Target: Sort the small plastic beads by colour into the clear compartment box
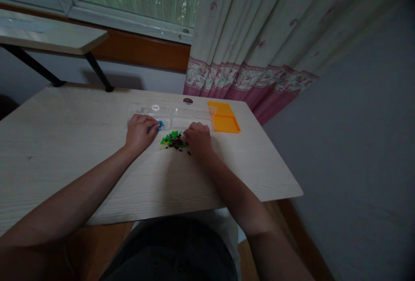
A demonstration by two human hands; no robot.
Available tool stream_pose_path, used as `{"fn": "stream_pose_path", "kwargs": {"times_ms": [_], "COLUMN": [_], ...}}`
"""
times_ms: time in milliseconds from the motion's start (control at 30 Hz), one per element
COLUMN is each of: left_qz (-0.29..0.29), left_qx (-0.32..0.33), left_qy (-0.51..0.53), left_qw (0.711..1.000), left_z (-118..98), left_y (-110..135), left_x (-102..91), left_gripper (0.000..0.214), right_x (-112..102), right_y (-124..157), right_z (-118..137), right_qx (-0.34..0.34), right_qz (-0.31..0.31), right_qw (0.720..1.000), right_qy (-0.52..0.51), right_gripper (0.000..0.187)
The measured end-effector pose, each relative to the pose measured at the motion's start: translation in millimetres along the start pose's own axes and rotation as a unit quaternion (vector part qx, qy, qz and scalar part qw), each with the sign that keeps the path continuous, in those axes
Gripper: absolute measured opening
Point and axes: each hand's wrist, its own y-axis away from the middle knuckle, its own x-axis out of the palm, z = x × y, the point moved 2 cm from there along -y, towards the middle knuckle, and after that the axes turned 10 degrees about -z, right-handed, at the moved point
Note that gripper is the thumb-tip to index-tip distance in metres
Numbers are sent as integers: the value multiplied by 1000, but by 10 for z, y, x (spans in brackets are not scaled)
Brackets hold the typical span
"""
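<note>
My left hand (140, 133) rests at the front left of a clear plastic compartment box (184, 113), its fingers curled together and thumb close to them. Small blue pieces (161, 123) show at its fingertips, in or over the box's front left compartment. Whether one is pinched is too small to tell. A loose heap of small green pieces (171, 136) and dark brown pieces (177, 142) lies on the table before the box, with a few yellow bits (164, 143). My right hand (199, 138) is closed at the heap's right edge; its fingertips are partly hidden.
An orange divided tray (225, 117) lies at the box's right end, partly overlapped by clear plastic. Behind the box is a round cable hole (188, 100) in the pale wooden table (129, 190). A raised shelf (55, 34) on black legs stands back left; a curtain (246, 47) hangs behind.
</note>
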Motion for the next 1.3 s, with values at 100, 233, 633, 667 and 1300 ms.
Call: {"fn": "stream_pose_path", "kwargs": {"times_ms": [100, 233, 633, 667, 1300], "left_qz": [-5, -16, 35, 42, 10], "left_qx": [-3, -1, 149, 159, 215], "left_qy": [-1, -2, 86, 89, 67], "left_qw": [1000, 1000, 984, 982, 974], "left_z": [-11, -13, -433, -467, -458], "left_y": [4, -1, 71, 84, 112], "left_x": [-6, -14, -111, -116, -142], "left_gripper": [28, 30, 31, 32, 26], "right_x": [14, 117, 167, 169, 170], "right_y": [-11, -24, -26, -26, -9], "right_z": [-97, -175, -67, -63, 2], "right_qx": [37, 64, 88, 88, 53], "right_qz": [-22, -52, -61, -58, -7], "right_qw": [997, 976, 902, 899, 886], "right_qy": [-68, -200, -418, -425, -460], "right_gripper": [20, 17, 14, 15, 34]}}
